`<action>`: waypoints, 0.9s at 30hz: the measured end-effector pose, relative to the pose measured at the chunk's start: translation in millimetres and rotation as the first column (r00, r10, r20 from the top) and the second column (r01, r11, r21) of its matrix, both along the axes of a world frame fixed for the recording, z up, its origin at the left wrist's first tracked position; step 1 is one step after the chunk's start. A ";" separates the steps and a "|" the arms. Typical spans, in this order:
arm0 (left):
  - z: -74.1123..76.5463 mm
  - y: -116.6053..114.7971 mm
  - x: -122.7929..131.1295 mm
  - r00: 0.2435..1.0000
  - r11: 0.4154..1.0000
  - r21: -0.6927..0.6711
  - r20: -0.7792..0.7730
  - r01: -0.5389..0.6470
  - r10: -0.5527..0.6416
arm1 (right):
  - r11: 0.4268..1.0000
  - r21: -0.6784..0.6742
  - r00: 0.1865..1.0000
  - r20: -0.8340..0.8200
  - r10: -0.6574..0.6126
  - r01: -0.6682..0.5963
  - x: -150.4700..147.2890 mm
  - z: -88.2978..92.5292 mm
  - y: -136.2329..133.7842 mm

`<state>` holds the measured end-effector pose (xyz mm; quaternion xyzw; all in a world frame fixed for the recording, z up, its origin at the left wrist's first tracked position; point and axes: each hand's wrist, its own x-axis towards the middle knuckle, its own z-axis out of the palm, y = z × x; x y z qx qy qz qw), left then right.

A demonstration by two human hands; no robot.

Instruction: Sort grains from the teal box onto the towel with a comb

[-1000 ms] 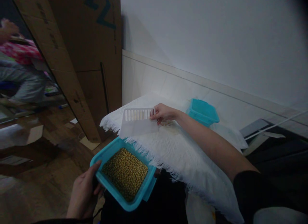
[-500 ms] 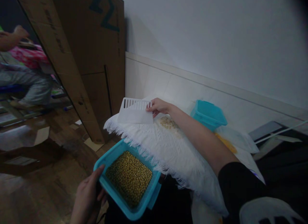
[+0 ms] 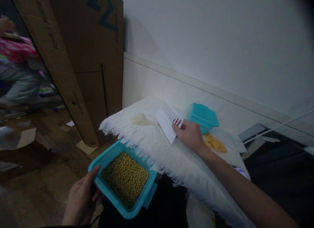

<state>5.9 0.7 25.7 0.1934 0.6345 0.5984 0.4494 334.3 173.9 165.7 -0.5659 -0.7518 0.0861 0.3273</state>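
Note:
My left hand (image 3: 82,197) grips the left rim of a turquoise plastic container (image 3: 149,188), thumb over the edge. Round yellowish beans (image 3: 126,179) fill its lower part, and it sits just below the fringed edge of a white cloth (image 3: 157,149). With its fingers closed, my right hand (image 3: 188,133) holds a flat white plastic scraper (image 3: 166,125) with a row of slots, tilted over the cloth. A small pale heap of grains (image 3: 140,119) lies on the cloth, left of the scraper. What lies directly beneath the scraper is mostly hidden.
A second turquoise container (image 3: 203,117) stands near the wall, beside orange-yellow pieces (image 3: 214,143) on the table. A tall cardboard box (image 3: 90,58) rises at the left. Behind it a person in a red-and-white top (image 3: 17,50) sits. An open carton (image 3: 22,153) is on the wooden floor.
My right hand has moved the scraper to the right and turned it, uncovering the pale heap on the cloth. The left hand still holds the container of beans.

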 end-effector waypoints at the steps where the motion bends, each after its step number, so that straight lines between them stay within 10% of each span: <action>1: 0.2 0.1 0.1 1.000 1.000 -0.007 0.029 -0.005 0.006 | 0.998 0.053 0.999 0.037 -0.038 0.036 -1.2 -5.0 -10.5; 27: -5.4 -2.1 -10.1 0.994 0.998 -0.058 0.112 -0.003 0.010 | 0.997 -0.067 0.918 0.397 -0.003 0.032 -103.8 -4.5 6.7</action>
